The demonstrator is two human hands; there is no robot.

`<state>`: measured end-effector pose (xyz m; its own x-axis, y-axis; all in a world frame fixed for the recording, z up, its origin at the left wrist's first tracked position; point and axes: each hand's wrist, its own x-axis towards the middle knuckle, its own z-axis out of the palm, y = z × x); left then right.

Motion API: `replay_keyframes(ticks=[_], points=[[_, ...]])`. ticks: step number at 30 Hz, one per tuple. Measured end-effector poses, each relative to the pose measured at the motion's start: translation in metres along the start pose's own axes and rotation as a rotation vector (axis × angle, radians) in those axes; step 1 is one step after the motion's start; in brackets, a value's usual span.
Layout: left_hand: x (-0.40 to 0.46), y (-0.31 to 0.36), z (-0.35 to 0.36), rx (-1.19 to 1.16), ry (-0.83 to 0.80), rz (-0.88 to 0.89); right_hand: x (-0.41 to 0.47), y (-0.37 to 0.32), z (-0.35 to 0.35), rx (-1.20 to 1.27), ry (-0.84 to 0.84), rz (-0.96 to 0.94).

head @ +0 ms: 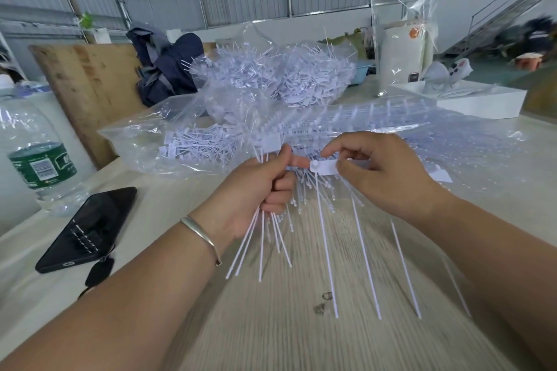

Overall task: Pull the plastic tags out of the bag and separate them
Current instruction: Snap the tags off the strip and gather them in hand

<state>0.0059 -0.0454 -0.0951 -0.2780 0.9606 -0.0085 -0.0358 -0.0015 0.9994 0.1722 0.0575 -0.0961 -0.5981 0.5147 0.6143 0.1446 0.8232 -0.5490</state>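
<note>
A bundle of white plastic tags [265,232] is gripped in the left hand [259,187], whose fingers [280,185] are curled tightly round the thin stems. The stems fan out below the closed fingers, and the flat tag heads project just above the thumb. The index finger of the left hand is extended toward the right hand [379,172] and touches the round knob of a single tag [327,167].

The flat head of that single tag is pinched between the thumb and curled fingers [340,144] of the right hand; its stem hangs down from the pinch toward the table [271,325]. Further stems are seen hanging below the right hand, spaced apart; whether they are held by the fingers cannot be told, since their heads are hidden behind the hand.

Just beyond both sets of fingers, a clear plastic bag [144,141] lies on the table with more tags inside. A larger heap of loose tags [289,75] in clear film is piled behind it, well beyond the fingers.

To the left of the left hand, a black phone [90,226] lies flat on the table, and a water bottle [36,156] with a green label stands beyond it. A metal bangle [200,235] is worn on the left wrist. A white tray [482,101] is placed far beyond the right hand.
</note>
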Motion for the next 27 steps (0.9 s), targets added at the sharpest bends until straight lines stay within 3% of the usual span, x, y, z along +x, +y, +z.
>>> replay_keyframes(ticks=[9,15,20,24,27], points=[[-0.001,0.001,0.000,0.087,0.033,0.005,0.000,-0.001,-0.001,-0.220,-0.015,-0.158],[0.001,0.007,-0.007,-0.035,0.042,0.014,0.004,0.005,-0.008,-0.308,0.048,-0.080],[0.003,0.007,-0.011,-0.037,0.046,0.013,0.008,0.007,-0.012,-0.135,-0.035,0.106],[0.002,0.006,-0.013,-0.020,-0.010,-0.002,0.008,0.007,-0.013,-0.010,-0.061,0.124],[0.001,0.006,-0.016,-0.005,-0.050,-0.035,0.008,0.010,-0.015,0.092,-0.173,0.110]])
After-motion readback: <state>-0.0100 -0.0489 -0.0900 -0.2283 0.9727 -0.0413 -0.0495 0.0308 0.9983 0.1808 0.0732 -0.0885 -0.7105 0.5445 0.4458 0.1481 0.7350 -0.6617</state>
